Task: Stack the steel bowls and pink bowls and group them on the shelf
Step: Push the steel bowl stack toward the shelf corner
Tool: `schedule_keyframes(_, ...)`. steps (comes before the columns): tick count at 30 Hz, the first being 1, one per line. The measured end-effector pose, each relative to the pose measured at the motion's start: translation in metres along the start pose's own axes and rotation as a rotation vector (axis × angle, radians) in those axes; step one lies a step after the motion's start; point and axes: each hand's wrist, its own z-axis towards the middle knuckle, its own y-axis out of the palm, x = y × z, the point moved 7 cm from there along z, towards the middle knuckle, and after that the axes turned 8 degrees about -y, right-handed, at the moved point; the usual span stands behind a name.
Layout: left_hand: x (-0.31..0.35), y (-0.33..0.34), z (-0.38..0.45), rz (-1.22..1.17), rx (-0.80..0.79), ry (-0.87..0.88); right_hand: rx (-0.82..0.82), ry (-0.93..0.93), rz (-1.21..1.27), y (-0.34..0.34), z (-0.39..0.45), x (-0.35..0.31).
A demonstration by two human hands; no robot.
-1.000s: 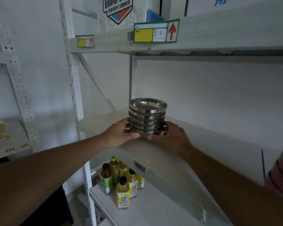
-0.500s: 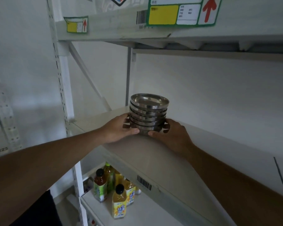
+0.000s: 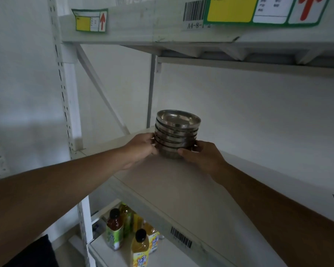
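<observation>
White metal shelving fills the frame as the left hand point(image 3: 141, 148) and right hand point(image 3: 202, 157) clasp a stack of steel bowls point(image 3: 176, 132) between their fingers, its base on the shelf point(image 3: 181, 189). Below the fingers stand drink bottles point(image 3: 139, 245); above, a yellow label point(image 3: 90, 20).

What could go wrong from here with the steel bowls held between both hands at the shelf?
1. The stack of steel bowls looks uneven, with the upper rims offset from the lower ones; a jolt on release might slide the top bowls off.
2. The left hand and right hand press only the lower bowls, so the upper ones sit loose.
3. No pink bowls are in view, so the grouping on the shelf is unfinished.
</observation>
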Motion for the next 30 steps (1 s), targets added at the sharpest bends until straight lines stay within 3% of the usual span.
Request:
schedule_keyframes(9,-0.005,-0.011,0.073,-0.101,0.014,-0.131,0.015,0.09,0.065,0.019,0.066,0.008)
schedule_keyframes(17,-0.009,-0.022,0.101,-0.021,0.062,-0.176,-0.013,0.143,0.052,0.025,0.088,0.013)
schedule_keyframes(20,-0.005,-0.027,0.091,0.215,0.141,-0.147,-0.023,0.15,-0.093,0.018,0.073,0.012)
schedule_keyframes(24,-0.003,-0.028,0.066,0.692,0.169,-0.039,-0.114,0.016,-0.57,0.006,0.049,0.007)
schedule_keyframes(30,0.008,-0.018,0.005,1.049,0.127,0.082,-0.202,-0.068,-0.748,-0.007,-0.001,-0.006)
